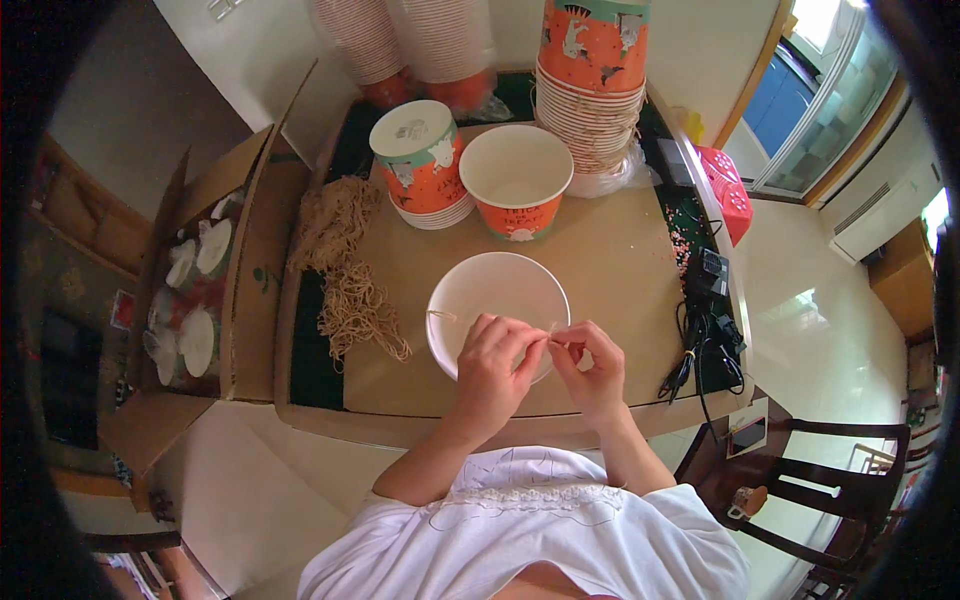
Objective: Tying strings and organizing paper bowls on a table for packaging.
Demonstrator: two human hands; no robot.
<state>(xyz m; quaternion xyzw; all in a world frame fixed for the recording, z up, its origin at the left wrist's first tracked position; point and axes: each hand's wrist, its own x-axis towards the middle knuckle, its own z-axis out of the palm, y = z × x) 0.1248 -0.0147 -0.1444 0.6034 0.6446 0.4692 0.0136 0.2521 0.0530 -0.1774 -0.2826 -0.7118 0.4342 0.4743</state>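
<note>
In front of me a paper bucket (497, 285) stands on the table with its white inside facing up. A short bit of tan twine (441, 315) shows at its left rim. My left hand (497, 365) reaches over the near side of the bucket, thumb and forefinger pinched together. My right hand (590, 365) meets it fingertip to fingertip at the bucket's right rim, also pinching. A thin, pale end of twine (553, 327) shows between the fingertips; the rest is hidden by the fingers. Left of the bucket lies a tangled heap of tan twine (360, 310).
Behind stand an upright orange bucket (517, 215), an upturned bucket stack (418, 160) and a tall stack (592, 95). Black cables with an adapter (710, 270) lie along the table's right edge. An open cardboard box (255, 270) is at left, a dark chair (830, 485) at right.
</note>
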